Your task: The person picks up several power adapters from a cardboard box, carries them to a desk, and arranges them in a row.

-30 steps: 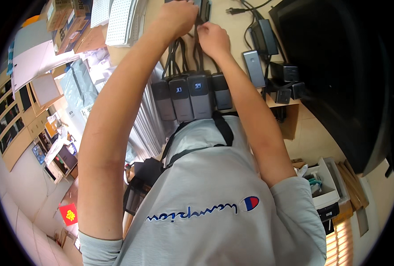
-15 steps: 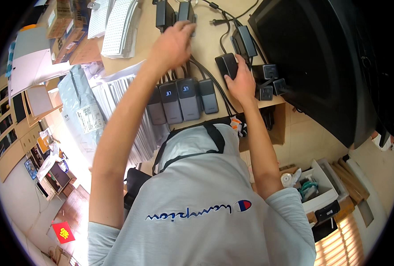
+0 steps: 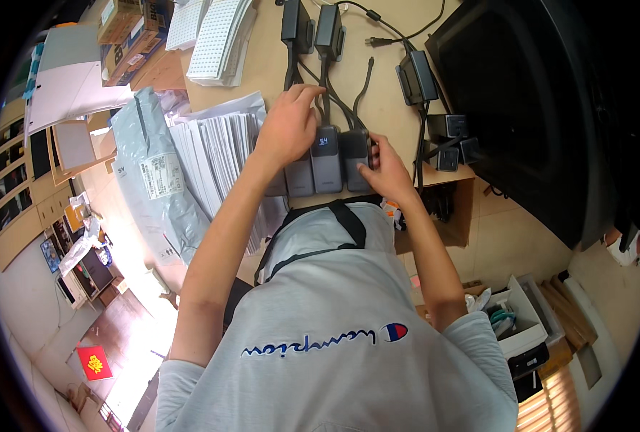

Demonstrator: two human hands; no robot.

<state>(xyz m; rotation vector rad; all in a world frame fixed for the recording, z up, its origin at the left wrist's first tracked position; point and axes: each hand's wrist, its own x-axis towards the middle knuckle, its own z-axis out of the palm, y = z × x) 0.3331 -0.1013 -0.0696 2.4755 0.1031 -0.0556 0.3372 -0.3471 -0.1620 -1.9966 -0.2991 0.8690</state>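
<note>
Several dark grey power banks stand side by side near the desk's front edge. One of them (image 3: 326,169) shows a lit display. My right hand (image 3: 388,169) grips the rightmost power bank (image 3: 356,162), thumb on its front and fingers along its right side. Behind the row, my left hand (image 3: 289,126) reaches over the power banks to the left. Its bent fingers close at a black cable (image 3: 325,79) that runs down from a black charger (image 3: 328,32); the fingertip contact is partly hidden. A second charger (image 3: 296,27) stands beside it.
A loose cable end (image 3: 369,66) lies behind the right hand. Farther right are another charger (image 3: 417,78), black power cubes (image 3: 446,137) and a large black monitor (image 3: 521,108). Paper stacks (image 3: 215,144) and a grey plastic parcel (image 3: 150,169) are on the left.
My right hand has brought a dark power bank down to the right end of the row. My left hand has moved from the chargers to the cables just behind the row.
</note>
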